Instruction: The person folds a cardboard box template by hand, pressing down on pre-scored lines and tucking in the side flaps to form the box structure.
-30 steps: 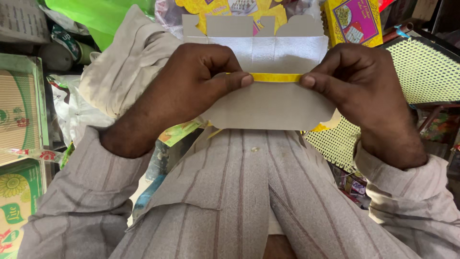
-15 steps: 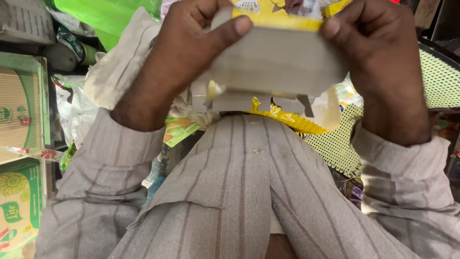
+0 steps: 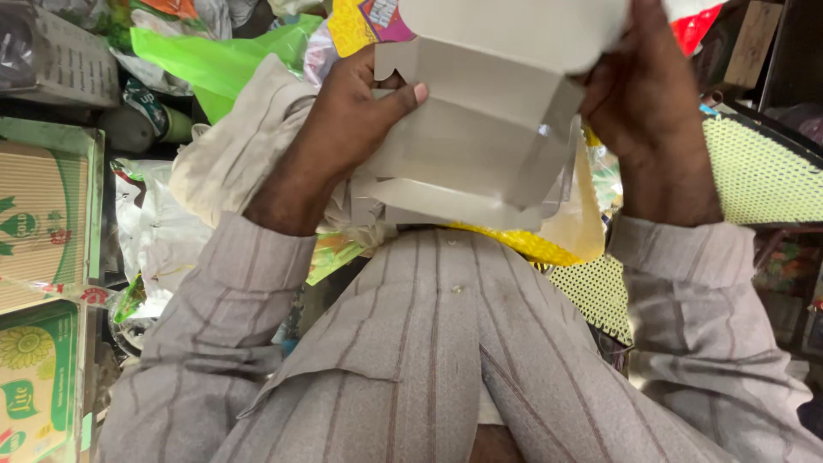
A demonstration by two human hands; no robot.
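Two hands are holding up a half-folded cardboard carton, grey inside showing.

The cardboard carton (image 3: 489,129) is being held raised in front of the chest, between the two hands: it looks light, thin and stiff only along its creases, so I judge it will buckle if squeezed mid-panel and is best taken at the folded edges and corners. The left hand (image 3: 356,120) is clamping its left side, thumb pressing across the inner panel, fingers hidden behind. The right hand (image 3: 639,94) is closed on the right side, palm against the outer wall; its fingertips are out of sight. Loose flaps are hanging below both hands, with a yellow printed flap (image 3: 549,244) under the right hand. Left of the left hand a green plastic bag (image 3: 223,60) is lying; right of the right hand, a yellow-green mesh panel (image 3: 763,171).
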